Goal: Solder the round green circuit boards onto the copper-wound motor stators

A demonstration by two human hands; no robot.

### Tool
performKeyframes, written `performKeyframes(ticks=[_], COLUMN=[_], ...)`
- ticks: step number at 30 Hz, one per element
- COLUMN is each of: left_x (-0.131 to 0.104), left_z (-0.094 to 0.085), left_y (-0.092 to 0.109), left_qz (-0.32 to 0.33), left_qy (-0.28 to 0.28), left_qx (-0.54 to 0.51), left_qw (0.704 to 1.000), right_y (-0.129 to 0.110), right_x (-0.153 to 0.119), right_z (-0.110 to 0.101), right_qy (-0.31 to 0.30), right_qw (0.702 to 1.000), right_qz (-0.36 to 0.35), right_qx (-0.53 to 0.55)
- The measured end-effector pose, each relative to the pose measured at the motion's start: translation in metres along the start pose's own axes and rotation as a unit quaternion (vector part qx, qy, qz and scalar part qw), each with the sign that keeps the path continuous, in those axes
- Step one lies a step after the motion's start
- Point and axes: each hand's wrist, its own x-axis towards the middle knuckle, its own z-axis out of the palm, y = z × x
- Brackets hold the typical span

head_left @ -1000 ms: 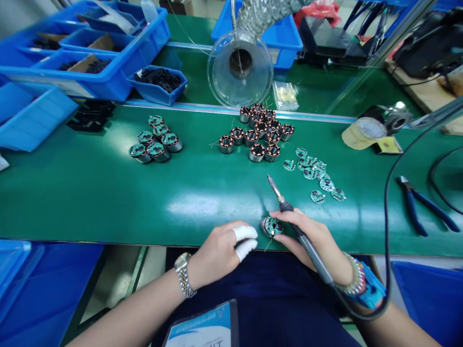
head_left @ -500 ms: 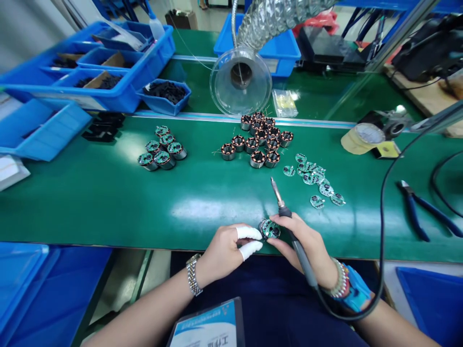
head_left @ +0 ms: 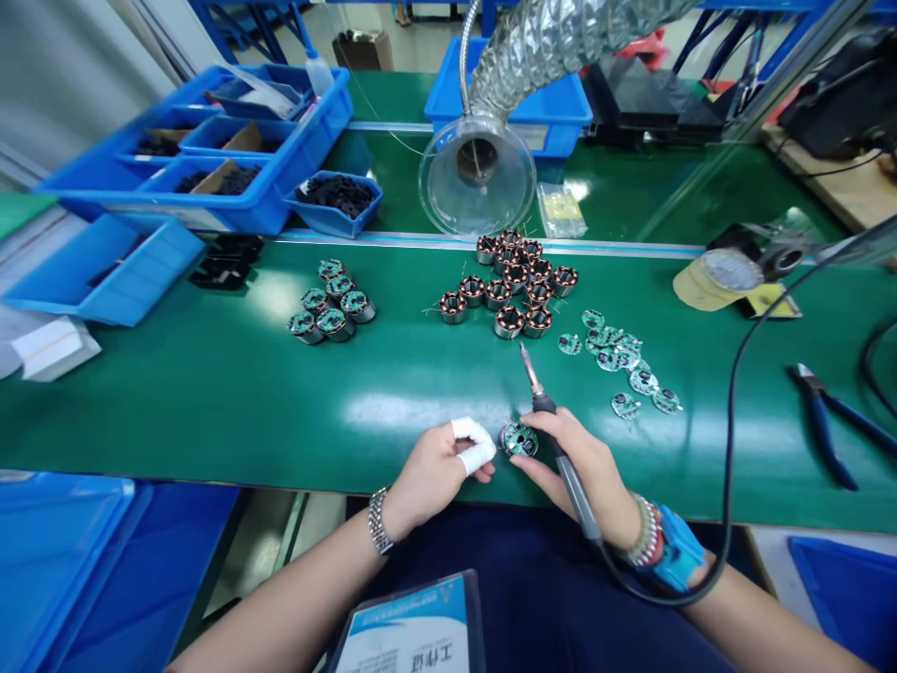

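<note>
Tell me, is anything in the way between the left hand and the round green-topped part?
No, nothing visible stands between the left hand and the green-topped part. The right hand pinches that part from the other side, holding the soldering iron too.

Bright light; pale glare patches on the mat [head_left: 231,402], below and left of the hood [head_left: 438,201]; picture edges look stretched.

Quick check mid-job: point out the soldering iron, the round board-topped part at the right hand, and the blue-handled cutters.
Soldering iron [head_left: 573,481]: head view, on its grey handle.
Round board-topped part [head_left: 517,434]: head view, on its green top face.
Blue-handled cutters [head_left: 823,430]: head view, on one handle.
</note>
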Motion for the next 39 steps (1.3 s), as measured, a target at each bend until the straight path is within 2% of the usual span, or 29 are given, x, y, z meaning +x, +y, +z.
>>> performKeyframes(ticks=[4,11,15,20,28,35,39], left_x=[0.005,0.014,0.015,0.016,0.015,0.016,0.017], left_z=[0.003,0.007,0.005,0.004,0.003,0.005,0.007], left_y=[0.004,0.014,0.017,0.016,0.014,0.01,0.01], left_qz=[-0.034,-0.083,-0.083,-0.079,-0.063,-0.063,-0.06], left_qy=[0.009,-0.032,-0.044,-0.042,-0.038,-0.052,-0.031], left_qx=[-0.053,-0.121,-0.13,-0.139,-0.137,-0.164,-0.172], left_qw=[0.998,0.989,0.987,0.986,0.988,0.983,0.983], right_y=[0.001,0.002,0.0,0.003,0.005,0.006,0.003], right_x=[0.003,0.008,0.02,0.036,0.041,0.037,0.037], right_z=[0.004,0.002,-0.002,0.002,0.001,0.005,-0.001], right_qy=[0.007,0.006,0.01,-0.034,-0.033,-0.025,-0.006], right_qw=[1.0,0.999,0.999,0.995,0.992,0.992,0.995], right_qz=[0.004,0.013,-0.018,-0.066,-0.104,-0.117,-0.087], right_qx=[0.012,0.028,0.04,0.073,0.064,0.035,0.053])
